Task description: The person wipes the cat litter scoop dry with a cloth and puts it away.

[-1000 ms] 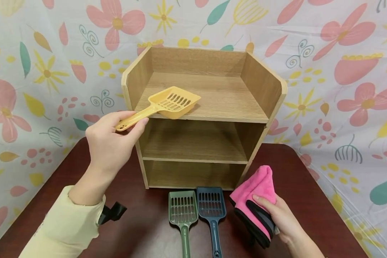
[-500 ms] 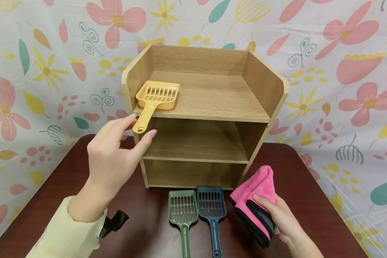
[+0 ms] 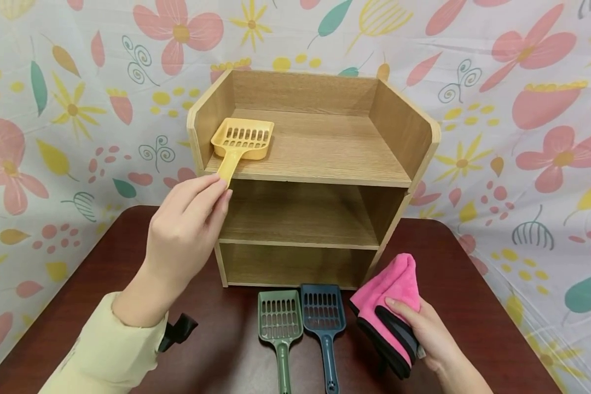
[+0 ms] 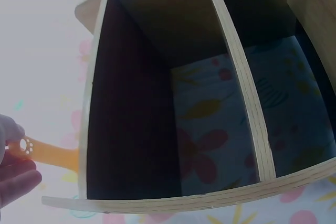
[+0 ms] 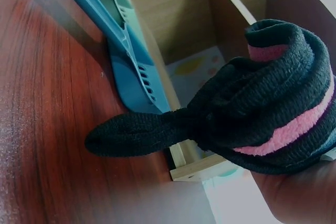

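A yellow slotted litter scoop [image 3: 246, 138] lies at the left end of the wooden shelf unit's top [image 3: 325, 145], its handle sticking out past the front edge. My left hand [image 3: 184, 230] pinches the end of that handle between thumb and fingers. In the left wrist view the orange-looking handle [image 4: 55, 155] shows with fingertips [image 4: 23, 182] at its holed end. At the lower right my right hand [image 3: 430, 334] grips a folded pink cloth with black edging [image 3: 389, 306]. Up close in the right wrist view, the bunched cloth [image 5: 268, 98] covers most of the fingers.
Green [image 3: 279, 320] and dark blue [image 3: 322, 314] litter scoops lie side by side on the dark red table [image 3: 216, 350], before the unit's lower compartments [image 3: 300, 216]. A flower-patterned curtain [image 3: 103, 109] hangs behind. A black strap [image 3: 177, 331] dangles at the left wrist.
The yellow scoop has gone left from over the shelf's front edge and turned to point backward. My left hand let go of its handle, then took hold again. The right hand stays put.
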`<state>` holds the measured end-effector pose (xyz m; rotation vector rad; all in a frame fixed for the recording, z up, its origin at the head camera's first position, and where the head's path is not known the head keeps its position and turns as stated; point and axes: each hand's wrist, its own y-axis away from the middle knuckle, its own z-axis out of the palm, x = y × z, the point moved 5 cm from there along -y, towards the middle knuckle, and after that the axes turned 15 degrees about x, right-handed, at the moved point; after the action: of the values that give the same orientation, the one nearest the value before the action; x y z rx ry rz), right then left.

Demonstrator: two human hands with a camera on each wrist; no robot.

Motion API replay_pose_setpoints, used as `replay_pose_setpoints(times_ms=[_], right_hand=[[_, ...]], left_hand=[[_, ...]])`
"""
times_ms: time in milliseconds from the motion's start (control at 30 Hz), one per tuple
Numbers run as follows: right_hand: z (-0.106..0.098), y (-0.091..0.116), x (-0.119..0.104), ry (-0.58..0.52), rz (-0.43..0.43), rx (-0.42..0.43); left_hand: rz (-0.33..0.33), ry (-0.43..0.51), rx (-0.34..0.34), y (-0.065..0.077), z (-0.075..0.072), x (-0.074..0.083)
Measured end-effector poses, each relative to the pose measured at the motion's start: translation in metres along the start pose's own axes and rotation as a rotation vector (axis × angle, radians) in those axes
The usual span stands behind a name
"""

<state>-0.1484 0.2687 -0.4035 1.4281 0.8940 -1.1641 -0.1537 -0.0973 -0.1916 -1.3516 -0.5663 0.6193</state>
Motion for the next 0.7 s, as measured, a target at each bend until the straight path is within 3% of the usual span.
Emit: replay_pose_setpoints(times_ms=[167, 700], right_hand=[[-0.001, 0.0, 0.002, -0.01, 0.003, -0.007], [0.001, 0.003, 0.005, -0.039, -0.003, -0.026]], left_hand=[[-0.002, -0.046, -0.05, -0.001, 0.009, -0.006], [0.059, -0.169, -0.104, -0.005, 0.033, -0.017]])
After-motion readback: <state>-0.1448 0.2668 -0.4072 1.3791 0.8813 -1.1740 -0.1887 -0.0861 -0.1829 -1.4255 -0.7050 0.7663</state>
